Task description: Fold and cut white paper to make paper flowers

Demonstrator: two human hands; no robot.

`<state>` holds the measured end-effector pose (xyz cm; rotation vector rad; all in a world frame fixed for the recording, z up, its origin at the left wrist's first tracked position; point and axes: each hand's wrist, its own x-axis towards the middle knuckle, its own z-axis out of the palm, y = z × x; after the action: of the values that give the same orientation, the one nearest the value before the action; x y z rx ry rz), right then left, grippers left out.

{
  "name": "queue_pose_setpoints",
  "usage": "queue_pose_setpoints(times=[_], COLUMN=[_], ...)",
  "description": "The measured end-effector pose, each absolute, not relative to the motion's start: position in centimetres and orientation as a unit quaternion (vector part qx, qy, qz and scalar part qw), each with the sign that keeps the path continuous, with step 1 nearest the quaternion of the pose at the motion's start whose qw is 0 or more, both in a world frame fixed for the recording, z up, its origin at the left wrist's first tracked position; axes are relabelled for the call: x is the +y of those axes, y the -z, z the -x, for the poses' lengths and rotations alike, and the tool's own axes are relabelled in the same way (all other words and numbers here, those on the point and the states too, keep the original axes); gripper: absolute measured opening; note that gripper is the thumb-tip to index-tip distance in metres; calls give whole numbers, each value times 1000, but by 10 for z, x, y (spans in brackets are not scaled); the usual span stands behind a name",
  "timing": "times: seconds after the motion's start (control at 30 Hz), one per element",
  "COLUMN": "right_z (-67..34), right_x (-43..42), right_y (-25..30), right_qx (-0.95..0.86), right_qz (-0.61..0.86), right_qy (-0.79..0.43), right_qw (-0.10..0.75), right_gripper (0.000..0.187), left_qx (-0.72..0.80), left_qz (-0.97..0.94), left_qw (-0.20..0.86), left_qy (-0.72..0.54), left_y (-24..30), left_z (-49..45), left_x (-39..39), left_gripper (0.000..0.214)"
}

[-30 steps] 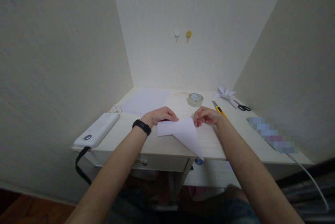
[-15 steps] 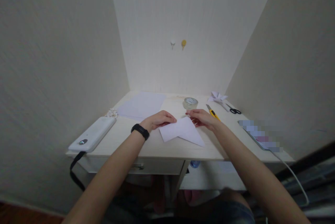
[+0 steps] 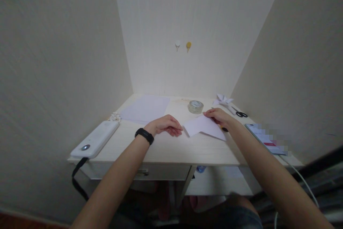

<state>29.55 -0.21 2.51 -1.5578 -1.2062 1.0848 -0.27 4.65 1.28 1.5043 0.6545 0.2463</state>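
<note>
A folded white paper (image 3: 204, 127) lies on the pale wooden desk (image 3: 171, 147), right of the middle. My right hand (image 3: 219, 115) rests on its far right corner, fingers curled down on the sheet. My left hand (image 3: 167, 125), with a black band on the wrist, lies on the desk just left of the paper with fingers loosely curled; whether it touches the paper's left tip is unclear. A yellow utility knife (image 3: 223, 128) is mostly hidden under my right wrist.
A flat white sheet (image 3: 146, 108) lies at the back left. A tape roll (image 3: 195, 106), a folded paper flower (image 3: 223, 99) and black scissors (image 3: 241, 114) sit at the back right. A white power bank (image 3: 95, 139) with a black cable lies at the left edge, a phone (image 3: 264, 138) at the right.
The folded paper has slid from the desk's front middle to the right and farther back, my right hand going with it. My left hand came off the sheet and stayed near the middle.
</note>
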Motion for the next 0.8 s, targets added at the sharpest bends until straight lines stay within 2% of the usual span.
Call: queue_pose_setpoints(times=[0.1,0.2,0.33,0.5,0.67,0.8], right_z=[-308,-298,-265,-245,-262,-281], right_x=[-2,-3,2,15,20,19], right_y=[-23,-20,-24,-33,-33,-30], right_qx=[-492,-535,-613,-656,-624,-584], right_qz=[614,582,538,514,554,582], right_qy=[-471,-517,-514,-463,-409,-397], right_qw=[400,328,266,302,370,404], right_gripper=[28,35,43,46,41,38], left_qx=[298,319,325,324,336,330], left_qz=[-658,-651,-682,-703,-700,-697], left_qw=[678,666,638,617,614,621], left_qy=[-135,-174,-150,-143,-144,-140], left_y=[-14,-13,-12,-8,-7,-10], left_z=[3,1,-3,-4,-6,-5], left_x=[48,48,42,43,44,43], left_gripper=[36,38,43,34,20,21])
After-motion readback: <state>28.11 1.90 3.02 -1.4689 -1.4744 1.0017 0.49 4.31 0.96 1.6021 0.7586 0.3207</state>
